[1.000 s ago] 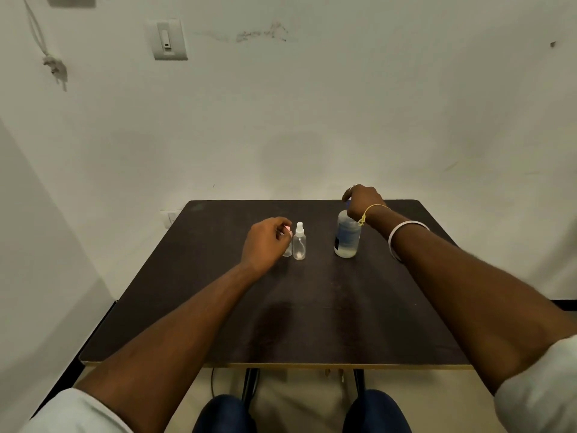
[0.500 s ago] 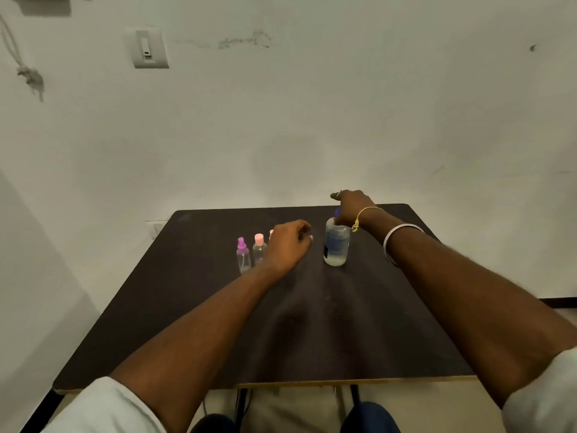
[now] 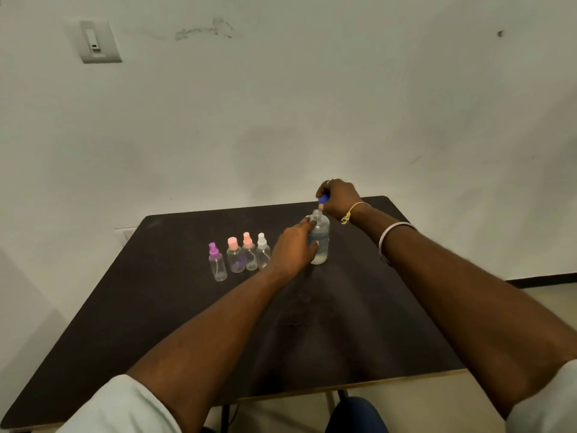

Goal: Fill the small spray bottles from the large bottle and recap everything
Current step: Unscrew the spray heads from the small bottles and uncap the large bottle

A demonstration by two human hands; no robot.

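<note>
One dark bench (image 3: 156,323) carries the uncapped large bottle (image 3: 321,242) (upright, mid-bench), left hand (image 3: 293,248) fingers wrapped around it; right hand (image 3: 340,198) pinches its blue cap (image 3: 323,199) just above; four small capped spray bottles (image 3: 239,256) stand left.

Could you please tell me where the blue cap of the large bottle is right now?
In the head view, the blue cap is off the large bottle, pinched in the right hand just above and behind the bottle's open neck, near the table's far edge.
</note>
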